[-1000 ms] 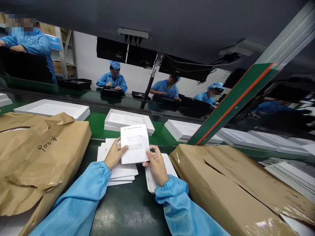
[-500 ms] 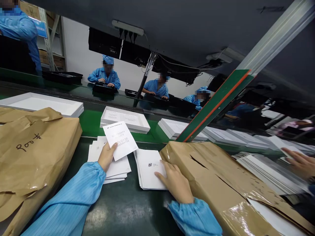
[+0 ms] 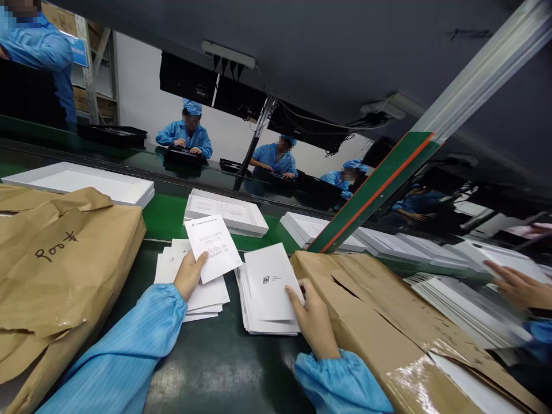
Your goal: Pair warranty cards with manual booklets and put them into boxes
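1. Two bare hands were at work, each with one printed sheet or booklet; another person's hand (image 3: 524,287) showed at the far right.
2. Two piles of white papers lay on the dark green bench (image 3: 207,368): the left pile (image 3: 198,302) and the right pile (image 3: 271,327).
3. Two brown paper packages flanked them, the left package (image 3: 92,276) and the right package (image 3: 366,310); at least five white boxes (image 3: 226,213) stood beyond.
4. The left hand (image 3: 190,275) was closed in a thumb-and-finger pinch on the warranty leaflet (image 3: 215,247), above the left pile.
5. That leaflet was white, rectangular and tilted, with pale grey capitals reading "WARRANTY POLICY" and a thumb-covered second title.
6. The right hand (image 3: 317,322), partly curled, gripped the right edge of a white booklet (image 3: 267,293), black-logoed and skewed, over the right pile.
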The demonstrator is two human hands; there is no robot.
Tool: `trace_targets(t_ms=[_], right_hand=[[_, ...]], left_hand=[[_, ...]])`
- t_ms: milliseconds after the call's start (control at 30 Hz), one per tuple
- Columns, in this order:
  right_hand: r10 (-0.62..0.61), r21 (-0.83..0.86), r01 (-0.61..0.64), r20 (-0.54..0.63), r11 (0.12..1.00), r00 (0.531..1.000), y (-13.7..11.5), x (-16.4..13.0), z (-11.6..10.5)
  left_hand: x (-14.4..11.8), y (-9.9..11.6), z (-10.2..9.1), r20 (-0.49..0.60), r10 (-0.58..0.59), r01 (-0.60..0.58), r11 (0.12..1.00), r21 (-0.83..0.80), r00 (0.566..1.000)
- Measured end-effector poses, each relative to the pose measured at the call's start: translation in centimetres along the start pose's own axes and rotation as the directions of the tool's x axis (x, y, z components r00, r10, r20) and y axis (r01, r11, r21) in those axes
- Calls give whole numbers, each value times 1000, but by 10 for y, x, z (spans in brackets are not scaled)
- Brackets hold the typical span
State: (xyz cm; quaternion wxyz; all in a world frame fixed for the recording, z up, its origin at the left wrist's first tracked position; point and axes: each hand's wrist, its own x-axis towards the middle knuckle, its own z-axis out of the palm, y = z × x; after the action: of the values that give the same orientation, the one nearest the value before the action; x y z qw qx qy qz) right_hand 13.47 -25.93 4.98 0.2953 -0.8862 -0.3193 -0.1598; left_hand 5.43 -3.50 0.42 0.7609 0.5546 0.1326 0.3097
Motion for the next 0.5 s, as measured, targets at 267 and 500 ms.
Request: trace_targets(t_ms=[267, 500], right_hand=[[-314, -8, 324, -265, 946, 912, -62, 30, 24], [-487, -95, 484, -17, 870, 873, -95, 25, 71]], left_hand=[[-2, 6, 3, 21, 52, -53, 998, 45, 998], [-8, 18, 12, 89, 123, -128, 990, 54, 988]])
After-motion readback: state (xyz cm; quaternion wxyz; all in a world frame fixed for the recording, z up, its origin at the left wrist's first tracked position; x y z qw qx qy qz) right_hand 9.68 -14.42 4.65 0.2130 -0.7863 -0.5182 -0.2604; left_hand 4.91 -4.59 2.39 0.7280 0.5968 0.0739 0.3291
